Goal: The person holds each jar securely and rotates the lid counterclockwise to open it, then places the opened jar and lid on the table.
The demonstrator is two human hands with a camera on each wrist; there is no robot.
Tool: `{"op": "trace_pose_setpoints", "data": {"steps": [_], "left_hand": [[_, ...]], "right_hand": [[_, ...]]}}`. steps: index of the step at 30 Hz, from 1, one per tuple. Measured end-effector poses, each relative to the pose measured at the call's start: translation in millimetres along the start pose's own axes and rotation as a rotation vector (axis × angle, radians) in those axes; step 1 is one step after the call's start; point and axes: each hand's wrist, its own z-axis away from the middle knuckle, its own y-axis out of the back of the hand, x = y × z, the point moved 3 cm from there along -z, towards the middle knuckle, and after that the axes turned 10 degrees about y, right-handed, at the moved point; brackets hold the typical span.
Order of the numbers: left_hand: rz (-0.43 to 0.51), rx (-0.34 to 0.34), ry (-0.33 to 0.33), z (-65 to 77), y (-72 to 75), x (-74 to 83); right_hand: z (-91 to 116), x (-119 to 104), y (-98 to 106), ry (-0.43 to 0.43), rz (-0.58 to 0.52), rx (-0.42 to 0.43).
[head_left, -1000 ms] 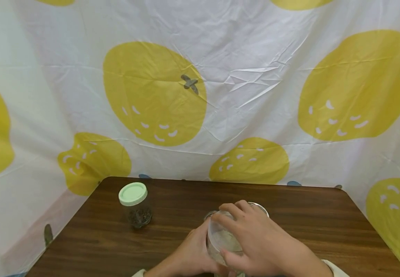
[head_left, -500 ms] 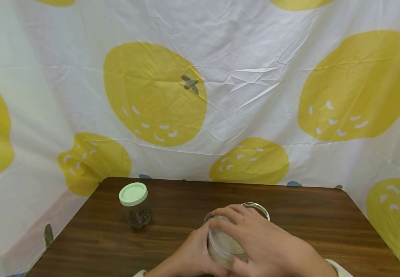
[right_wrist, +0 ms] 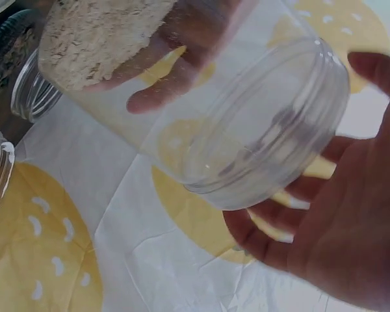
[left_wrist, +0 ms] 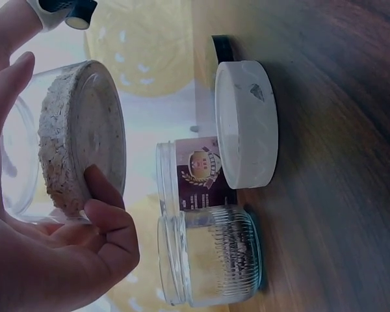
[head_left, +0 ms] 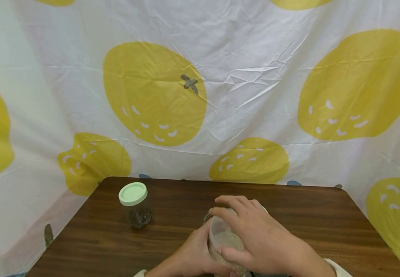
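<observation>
Hands [head_left: 259, 234] shifted, clear jar [right_wrist: 266, 130], pale flakes [right_wrist: 104, 45] inside

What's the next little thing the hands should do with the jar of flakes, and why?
I'd say the right hand could gently close around the top end of the clear jar of flakes. Its fingers and thumb are spread around that end, while the left hand grips the jar lower down.
</observation>
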Motion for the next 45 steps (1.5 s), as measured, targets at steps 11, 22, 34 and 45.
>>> {"op": "trace_pose_setpoints", "data": {"steps": [11,22,34,45], "left_hand": [[-0.049,0.048,0.029,0.1,0.9,3.7],[-0.118,0.090,0.043,-0.5,0.8,1.6],[-0.049,0.039,0.025,0.4,0.6,0.2],[-0.074,0.068,0.031,1.2,0.0,-2.4]], "right_hand": [[-0.2,10.2,-6.0,-0.271,0.144,-0.122],[0.0,6.7,-5.0,-0.205,0.136,-0.116],[2.5,2.7,-3.0,-0.043,0.095,-0.082],[5.2,0.5,1.2,0.004,-0.080,-0.132]]}}
